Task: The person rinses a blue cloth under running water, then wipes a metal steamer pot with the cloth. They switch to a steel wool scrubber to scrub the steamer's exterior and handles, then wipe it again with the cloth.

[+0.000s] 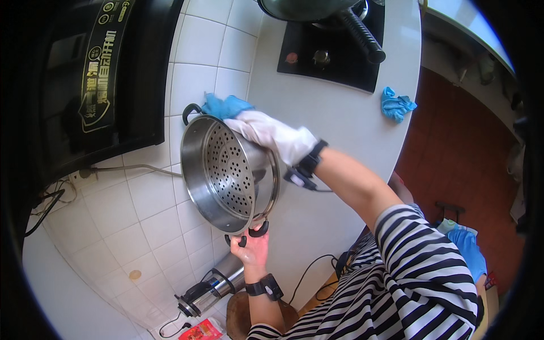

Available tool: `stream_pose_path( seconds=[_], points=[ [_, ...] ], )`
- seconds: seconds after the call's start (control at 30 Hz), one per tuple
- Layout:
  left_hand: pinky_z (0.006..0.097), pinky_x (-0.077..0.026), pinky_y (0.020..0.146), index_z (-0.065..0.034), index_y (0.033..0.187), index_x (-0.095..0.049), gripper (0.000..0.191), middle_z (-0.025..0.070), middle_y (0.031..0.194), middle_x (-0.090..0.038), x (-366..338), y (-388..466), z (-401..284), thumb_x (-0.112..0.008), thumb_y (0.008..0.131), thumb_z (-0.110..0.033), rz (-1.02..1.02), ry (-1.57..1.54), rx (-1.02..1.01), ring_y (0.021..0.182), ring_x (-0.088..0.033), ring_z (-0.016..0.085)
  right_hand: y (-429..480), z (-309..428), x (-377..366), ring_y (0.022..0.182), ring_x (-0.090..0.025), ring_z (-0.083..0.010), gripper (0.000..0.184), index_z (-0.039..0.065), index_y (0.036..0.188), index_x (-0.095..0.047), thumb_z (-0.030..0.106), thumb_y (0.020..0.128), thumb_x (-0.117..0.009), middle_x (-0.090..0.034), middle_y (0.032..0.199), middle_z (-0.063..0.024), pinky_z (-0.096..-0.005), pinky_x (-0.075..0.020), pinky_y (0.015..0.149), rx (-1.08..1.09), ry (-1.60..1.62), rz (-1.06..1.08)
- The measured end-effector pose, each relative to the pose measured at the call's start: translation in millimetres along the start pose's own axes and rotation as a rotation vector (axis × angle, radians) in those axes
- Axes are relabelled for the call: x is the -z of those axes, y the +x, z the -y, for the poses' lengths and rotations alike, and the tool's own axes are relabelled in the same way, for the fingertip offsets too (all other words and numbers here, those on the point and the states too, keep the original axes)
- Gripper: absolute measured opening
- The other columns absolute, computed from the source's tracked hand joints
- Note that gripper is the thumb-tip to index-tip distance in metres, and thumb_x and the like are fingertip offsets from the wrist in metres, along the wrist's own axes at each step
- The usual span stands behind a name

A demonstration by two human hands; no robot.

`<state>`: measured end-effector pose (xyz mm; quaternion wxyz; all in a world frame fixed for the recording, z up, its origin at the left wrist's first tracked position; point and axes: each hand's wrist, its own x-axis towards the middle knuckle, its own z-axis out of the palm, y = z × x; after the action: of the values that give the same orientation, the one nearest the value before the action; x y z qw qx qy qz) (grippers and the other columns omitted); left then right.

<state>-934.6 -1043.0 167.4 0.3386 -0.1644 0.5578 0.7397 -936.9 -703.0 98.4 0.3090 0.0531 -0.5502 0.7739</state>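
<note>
A stainless-steel steamer pot (231,178) is tilted on its side, its perforated bottom facing left. A second steel rim shows behind the steamer tier. My left hand (251,250), bare, grips it from below at the black side handles (258,229). My right hand (272,131), in a white glove, lies along the pot's upper outer wall. A crumpled blue cloth (227,106) is bunched at its fingers, beside another black handle (191,112). The right fingertips are hidden by the cloth. Black devices are strapped to both wrists.
A pan (306,8) with a black handle sits on the black gas hob (331,55). Another blue cloth (397,104) lies by the white counter's (314,97) edge. A range hood (140,76) overhangs on the left. Below are a steel appliance (212,289), a red packet (202,329) and cords.
</note>
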Motion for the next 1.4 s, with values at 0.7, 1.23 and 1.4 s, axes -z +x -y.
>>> stream_pose_path(
  seconds=[0.7, 1.23, 1.4],
  points=[
    [0.0434, -0.041, 0.103, -0.0145, 0.134, -0.057, 0.053, -0.0019, 0.130, -0.057, -59.4, -39.7, 44.2, -0.057, 0.085, -0.035, 0.016, 0.005, 0.023, 0.112, -0.055, 0.018, -99.7, 28.6, -47.3, 0.112, -0.062, -0.0247, 0.037, 0.004, 0.126, -0.065, 0.034, 0.105, -0.056, -0.068, 0.119, -0.0124, -0.0367, -0.0470, 0.100, -0.029, 0.178, -0.420],
    [0.0414, -0.041, 0.099, -0.0148, 0.133, -0.056, 0.056, 0.0035, 0.125, -0.058, -93.8, -44.8, 55.4, -0.056, 0.082, -0.039, -0.045, 0.004, 0.023, 0.111, -0.055, 0.019, -147.9, 42.7, -84.8, 0.126, -0.054, -0.0314, 0.039, 0.002, 0.138, -0.055, 0.019, 0.103, -0.059, -0.057, 0.133, -0.0198, -0.0449, -0.0418, 0.111, -0.329, -0.270, -0.365],
    [0.0481, -0.038, 0.111, -0.0178, 0.124, -0.056, 0.043, 0.0048, 0.137, -0.055, -97.7, -46.7, 58.1, -0.055, 0.088, -0.041, 0.046, 0.061, 0.028, 0.128, -0.050, 0.026, -183.2, 61.5, -90.8, 0.094, -0.069, -0.0348, 0.027, 0.002, 0.122, -0.065, 0.017, 0.099, -0.064, -0.067, 0.105, -0.0182, -0.0400, -0.0564, 0.081, 0.094, -0.553, -0.357]
  ],
)
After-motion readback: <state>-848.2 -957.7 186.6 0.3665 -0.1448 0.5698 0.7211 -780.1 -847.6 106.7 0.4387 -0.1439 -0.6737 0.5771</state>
